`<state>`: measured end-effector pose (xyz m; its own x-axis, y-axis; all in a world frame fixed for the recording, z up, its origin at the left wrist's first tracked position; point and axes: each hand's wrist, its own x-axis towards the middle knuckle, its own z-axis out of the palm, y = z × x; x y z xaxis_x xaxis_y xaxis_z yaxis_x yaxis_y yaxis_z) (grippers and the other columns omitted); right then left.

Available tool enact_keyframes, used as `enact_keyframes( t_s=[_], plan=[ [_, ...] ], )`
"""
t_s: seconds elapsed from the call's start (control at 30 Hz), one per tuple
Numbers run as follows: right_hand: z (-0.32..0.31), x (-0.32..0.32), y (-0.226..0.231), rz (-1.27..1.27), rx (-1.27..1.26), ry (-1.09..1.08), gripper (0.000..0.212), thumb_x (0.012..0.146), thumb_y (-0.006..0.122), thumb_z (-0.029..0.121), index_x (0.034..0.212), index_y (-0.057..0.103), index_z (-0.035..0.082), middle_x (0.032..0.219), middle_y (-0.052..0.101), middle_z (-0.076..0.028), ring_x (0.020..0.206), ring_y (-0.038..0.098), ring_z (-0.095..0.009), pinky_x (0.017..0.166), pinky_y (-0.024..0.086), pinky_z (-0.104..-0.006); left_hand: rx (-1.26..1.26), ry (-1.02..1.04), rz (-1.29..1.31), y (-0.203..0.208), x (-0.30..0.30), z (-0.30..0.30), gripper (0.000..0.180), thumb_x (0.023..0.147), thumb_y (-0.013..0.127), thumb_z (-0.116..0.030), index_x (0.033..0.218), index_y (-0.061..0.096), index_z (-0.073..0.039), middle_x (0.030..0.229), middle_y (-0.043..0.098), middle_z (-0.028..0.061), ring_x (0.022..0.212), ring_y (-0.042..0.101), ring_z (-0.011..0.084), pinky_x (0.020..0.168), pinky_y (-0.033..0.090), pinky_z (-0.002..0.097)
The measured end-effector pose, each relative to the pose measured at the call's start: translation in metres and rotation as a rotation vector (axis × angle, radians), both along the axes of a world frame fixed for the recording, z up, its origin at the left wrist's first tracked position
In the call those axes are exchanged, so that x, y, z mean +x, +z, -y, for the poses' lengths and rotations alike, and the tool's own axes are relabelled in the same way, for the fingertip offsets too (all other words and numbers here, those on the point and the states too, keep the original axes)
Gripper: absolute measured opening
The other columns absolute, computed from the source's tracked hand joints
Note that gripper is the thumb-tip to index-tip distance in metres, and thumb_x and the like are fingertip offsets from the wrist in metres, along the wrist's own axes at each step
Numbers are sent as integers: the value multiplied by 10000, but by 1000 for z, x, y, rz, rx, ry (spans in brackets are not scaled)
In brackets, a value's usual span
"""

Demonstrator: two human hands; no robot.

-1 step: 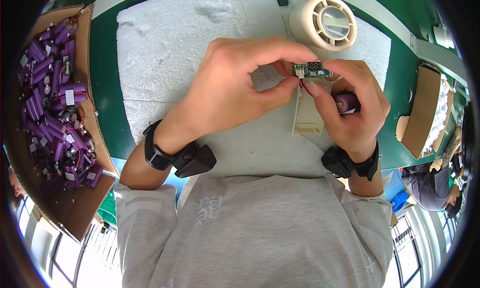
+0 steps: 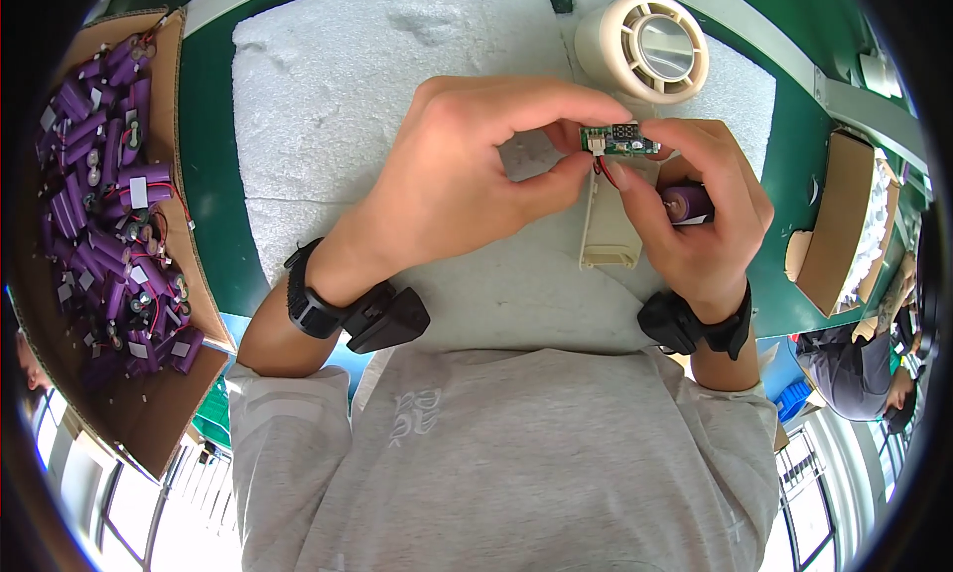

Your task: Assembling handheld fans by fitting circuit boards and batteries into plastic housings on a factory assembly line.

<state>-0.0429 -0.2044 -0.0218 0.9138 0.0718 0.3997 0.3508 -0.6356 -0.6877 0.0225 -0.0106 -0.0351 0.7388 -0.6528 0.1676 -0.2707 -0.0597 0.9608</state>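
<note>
Fingers of the left hand [image 2: 447,165] and right hand [image 2: 710,200] pinch the circuit board [image 2: 621,146] above the cream casing [image 2: 610,234], and its red lead [image 2: 608,173] (purple battery cell [image 2: 685,206] within the right hand) could tear loose if pulled taut.

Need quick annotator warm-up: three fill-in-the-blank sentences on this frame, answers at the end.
1. The left hand and right hand hold a small green ____.
2. A purple battery cell also sits in the ____ hand.
3. The cardboard box filled with purple cells is on the picture's ____ side.

Missing words: circuit board; right; left.
</note>
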Motion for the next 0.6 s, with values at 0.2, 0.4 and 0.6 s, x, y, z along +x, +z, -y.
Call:
enact_keyframes(
  t_s=[0.2,0.4,0.6],
  plan=[
    [-2,-1,2,-58,29,-57,372,667,823,7,997,655,48,806,643,-38,507,496,-38,416,369,-184,-45,30,-92,-2,-2,3,415,744,652,147,1138,652,15,1036,671,86,877,660,140,773,550,252],
    [-1,1,-2,-31,21,-50,371,670,826,9,996,654,48,804,643,-33,515,498,-33,418,372,-184,-55,78,-186,-5,-5,2,385,731,666,134,1089,686,-3,999,679,105,842,669,146,723,551,241],
    [-3,1,2,-88,22,-78,390,662,832,17,1016,672,60,807,648,-33,518,507,-37,420,382,-185,34,101,151,-1,-4,3,333,716,679,112,1017,720,-25,913,692,108,777,680,155,674,550,228]
  ],
)
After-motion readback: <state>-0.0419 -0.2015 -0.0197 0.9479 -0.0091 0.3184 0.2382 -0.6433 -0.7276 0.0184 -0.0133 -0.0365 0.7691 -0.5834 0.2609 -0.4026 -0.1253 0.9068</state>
